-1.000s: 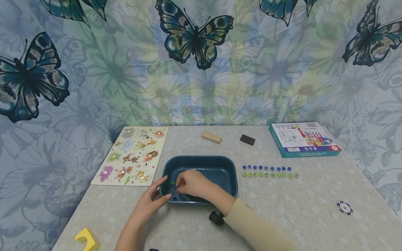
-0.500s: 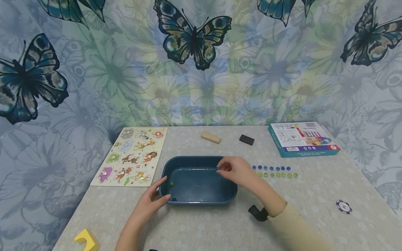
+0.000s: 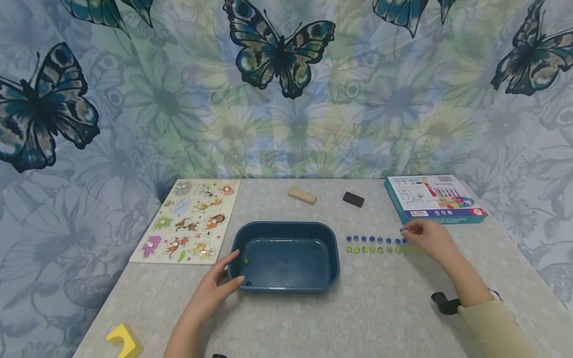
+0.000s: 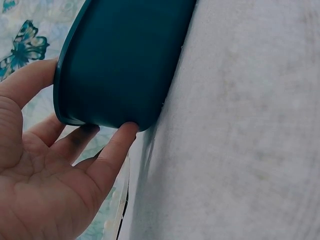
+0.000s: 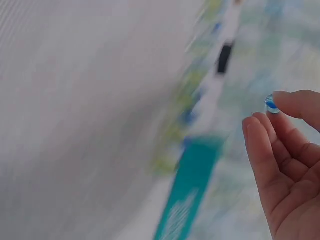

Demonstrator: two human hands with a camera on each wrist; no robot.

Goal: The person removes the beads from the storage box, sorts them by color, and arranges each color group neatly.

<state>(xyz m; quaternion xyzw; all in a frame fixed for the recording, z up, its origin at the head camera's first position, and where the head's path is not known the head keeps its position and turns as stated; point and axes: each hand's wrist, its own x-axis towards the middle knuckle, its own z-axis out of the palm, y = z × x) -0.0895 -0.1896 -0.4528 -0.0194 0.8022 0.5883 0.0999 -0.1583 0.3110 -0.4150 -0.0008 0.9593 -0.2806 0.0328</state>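
Between its thumb and fingertip, my right hand (image 3: 430,239) pinches a clear glass marble with a blue swirl (image 5: 271,104). It is held above the right end of two marble rows on the table: a blue row (image 3: 372,239) behind and a yellow-green row (image 3: 372,249) in front. The hand covers part of that end. My left hand (image 3: 210,293) grips the left end of a dark blue plastic tub (image 3: 286,289), thumb and index finger over the rim, other fingertips against the outer wall (image 4: 120,65). Inside lie a green marble (image 3: 245,261) and a dark blue marble (image 3: 248,284).
An animal puzzle board (image 3: 188,221) lies at the left. Behind the tub are a tan wooden block (image 3: 302,195) and a black block (image 3: 353,199). A teal-edged game box (image 3: 434,199) lies back right. A yellow block (image 3: 125,342) and a poker chip (image 3: 491,296) lie farther out.
My right hand has gone from inside the tub rightwards to the far end of the rows, carrying a blue marble out of it. My left hand has stayed on the tub.
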